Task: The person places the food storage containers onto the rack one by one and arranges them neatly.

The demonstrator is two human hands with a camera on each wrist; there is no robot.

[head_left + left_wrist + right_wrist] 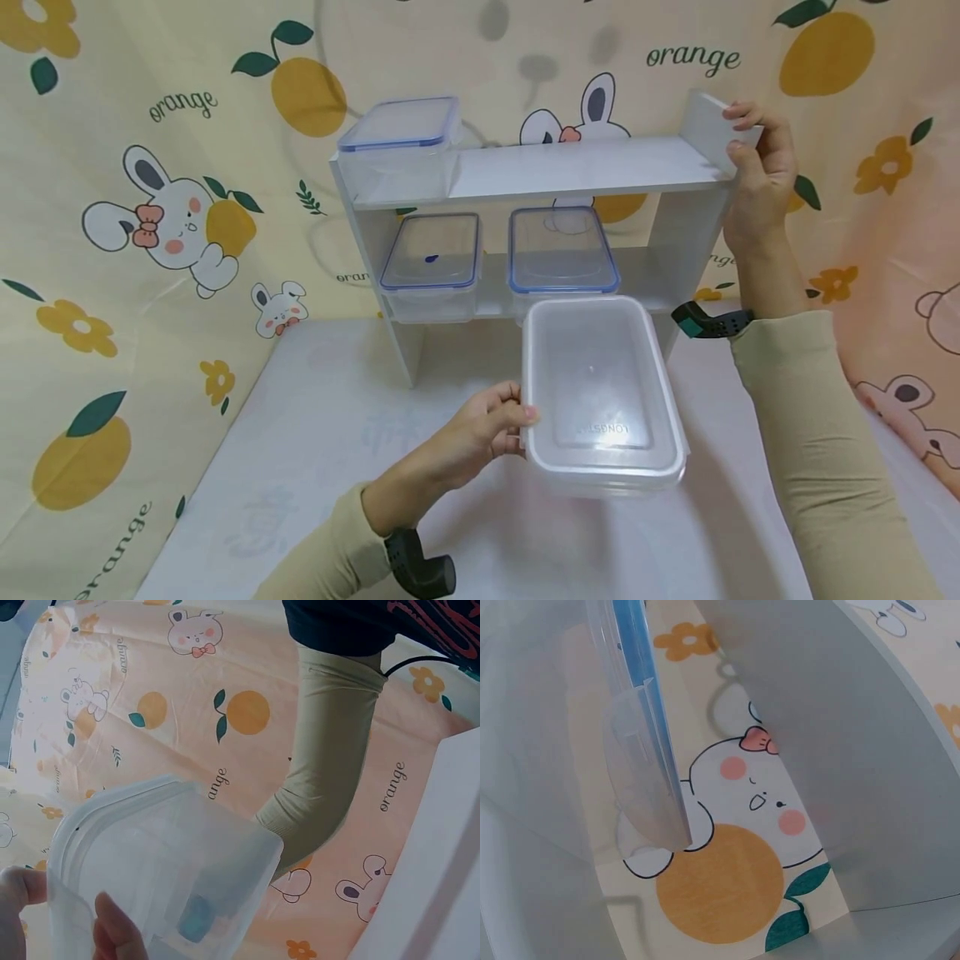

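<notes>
My left hand (pixel 480 429) grips the left edge of a clear food container (pixel 596 375) with a frosted white lid, thumb on the lid and fingers beneath. The container is held up, tilted, in front of the white shelf (pixel 570 167). In the left wrist view, the same container (pixel 165 855) shows its translucent side between thumb and fingers. At the upper right, my right hand (pixel 765 183) pinches the short raised side panel (pixel 705 125) of the shelf between thumb and fingers. The right wrist view shows a blue-rimmed container (pixel 641 750) but not the right hand.
A blue-rimmed clear container (pixel 405 150) stands on the shelf's top left. On the middle board are two more, a left container (pixel 431 254) and a right container (pixel 562 250), partly behind the held one. The shelf stands on a white-covered table (pixel 315 467) before a printed backdrop.
</notes>
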